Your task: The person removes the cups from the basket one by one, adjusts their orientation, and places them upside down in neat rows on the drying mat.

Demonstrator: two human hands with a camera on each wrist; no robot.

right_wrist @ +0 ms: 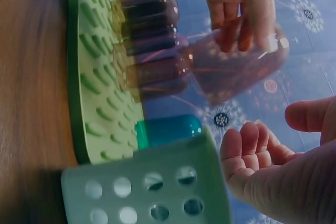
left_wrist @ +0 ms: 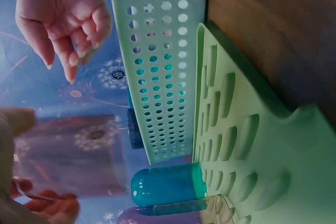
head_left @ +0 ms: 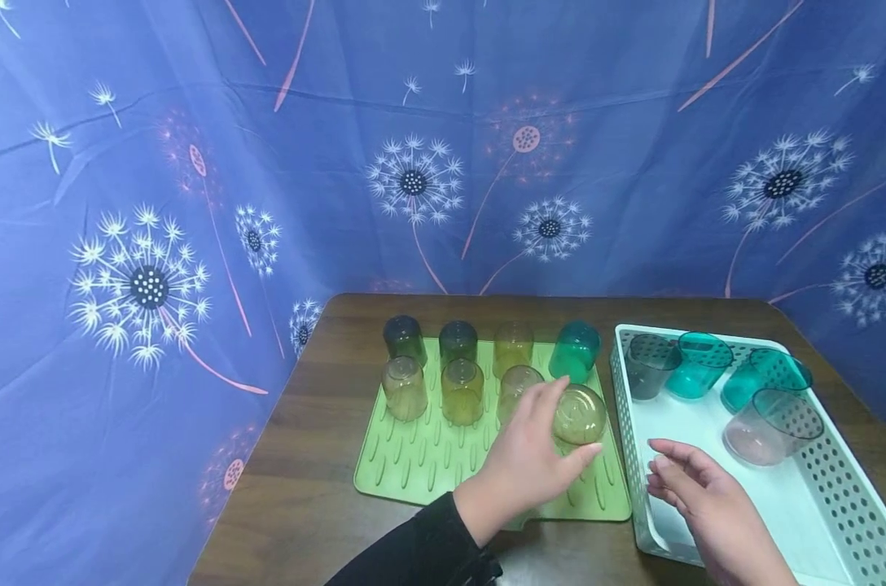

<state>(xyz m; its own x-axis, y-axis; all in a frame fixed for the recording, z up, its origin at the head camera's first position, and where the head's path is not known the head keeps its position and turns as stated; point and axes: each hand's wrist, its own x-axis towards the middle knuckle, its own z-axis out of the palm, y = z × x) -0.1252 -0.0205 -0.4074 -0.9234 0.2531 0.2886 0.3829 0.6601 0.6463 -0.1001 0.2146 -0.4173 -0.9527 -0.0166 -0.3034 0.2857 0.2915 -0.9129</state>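
My left hand (head_left: 519, 460) grips a see-through tinted drinking glass (head_left: 581, 417) by its sides, bottom up, over the right part of a green ridged drying mat (head_left: 414, 468). The glass looks yellowish in the head view and pinkish in the wrist views, where it hangs above the mat. On the mat, several upturned glasses stand in two rows, among them a teal glass (head_left: 576, 352) at the back right and a yellow glass (head_left: 462, 392) in front. Over the near left side of the basket, my right hand (head_left: 714, 505) holds nothing, its fingers loosely bent.
To the right of the mat is a pale green perforated basket (head_left: 626, 456). Inside it are several glasses: a grey glass (head_left: 648, 370), two teal ones and a clear pinkish glass (head_left: 765, 431). Behind the wooden table (head_left: 289, 472) hangs a blue dandelion-print cloth (head_left: 326, 203).
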